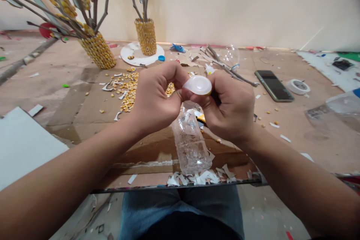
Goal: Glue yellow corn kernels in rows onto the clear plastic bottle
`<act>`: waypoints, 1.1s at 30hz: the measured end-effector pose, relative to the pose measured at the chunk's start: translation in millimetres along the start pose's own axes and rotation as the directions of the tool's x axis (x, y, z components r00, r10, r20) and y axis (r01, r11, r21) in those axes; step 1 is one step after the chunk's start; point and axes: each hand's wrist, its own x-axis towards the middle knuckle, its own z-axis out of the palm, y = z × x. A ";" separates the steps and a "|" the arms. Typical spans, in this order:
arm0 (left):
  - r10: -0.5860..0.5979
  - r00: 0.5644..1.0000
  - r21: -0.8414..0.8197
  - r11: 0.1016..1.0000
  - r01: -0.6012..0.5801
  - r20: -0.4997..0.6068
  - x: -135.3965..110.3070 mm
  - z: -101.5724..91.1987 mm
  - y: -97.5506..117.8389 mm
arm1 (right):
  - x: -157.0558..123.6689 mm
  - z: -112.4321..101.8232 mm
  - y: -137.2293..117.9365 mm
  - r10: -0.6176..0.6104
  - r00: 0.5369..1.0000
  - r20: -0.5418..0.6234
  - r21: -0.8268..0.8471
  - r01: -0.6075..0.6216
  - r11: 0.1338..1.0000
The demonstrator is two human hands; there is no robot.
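Observation:
Both hands meet in front of me over the table. My left hand is closed, its thumb and fingers at the left edge of a small white container. My right hand grips the right side of the same container. Its smooth round end faces me, with a little yellow along the lower rim; its far side is hidden. Just below the hands, a clear plastic bottle lies on brown cardboard, its upper end partly covered by my fingers. Loose corn kernels are spread beyond my left hand.
Two corn-covered pots with branches stand at the back left, one on a white disc. To the right lie twigs, a phone, a tape roll and another clear bottle. Paper scraps line the front edge.

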 end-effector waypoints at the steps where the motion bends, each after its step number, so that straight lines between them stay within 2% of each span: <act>1: 0.000 1.000 -0.007 1.000 -0.001 -0.004 -0.5 0.3 -0.7 | 0.2 -0.4 -0.3 -0.006 1.000 -0.001 0.006 0.006 1.000; 8: -0.040 0.999 -0.093 0.995 0.041 0.018 -2.9 -2.8 1.4 | -1.2 -3.8 -2.1 0.057 0.998 -0.001 0.017 -0.057 0.998; 11: -0.051 0.998 -0.070 0.996 0.049 -0.025 -5.7 -4.2 5.0 | -2.2 -6.1 -2.1 0.109 0.994 0.022 0.112 -0.111 0.987; 14: -0.001 0.998 0.015 1.000 0.001 -0.056 -9.7 -5.4 7.6 | -2.7 -10.6 -1.3 0.104 0.990 0.099 0.249 -0.125 0.960; 17: 0.037 0.999 0.035 0.999 -0.037 0.012 -12.6 -8.3 9.5 | -2.8 -15.5 -0.3 0.072 0.990 0.121 0.250 -0.101 0.963; 20: 0.022 0.996 0.008 1.000 -0.023 0.083 -13.0 -12.4 10.6 | -3.0 -17.3 -0.1 0.091 0.988 0.125 0.203 -0.115 0.972; 22: 0.014 0.994 0.001 1.000 -0.014 0.113 -12.1 -14.9 10.8 | -3.2 -16.7 -0.5 0.095 0.986 0.136 0.229 -0.125 0.965; 27: 0.016 0.992 0.038 0.999 -0.021 0.125 -8.8 -17.4 12.1 | -2.4 -14.2 -3.8 0.086 0.985 0.149 0.346 -0.134 0.929; 33: 0.031 0.991 0.010 0.999 -0.032 0.132 -7.4 -16.9 12.7 | -0.6 -13.8 -6.0 0.101 0.982 0.159 0.345 -0.151 0.926</act>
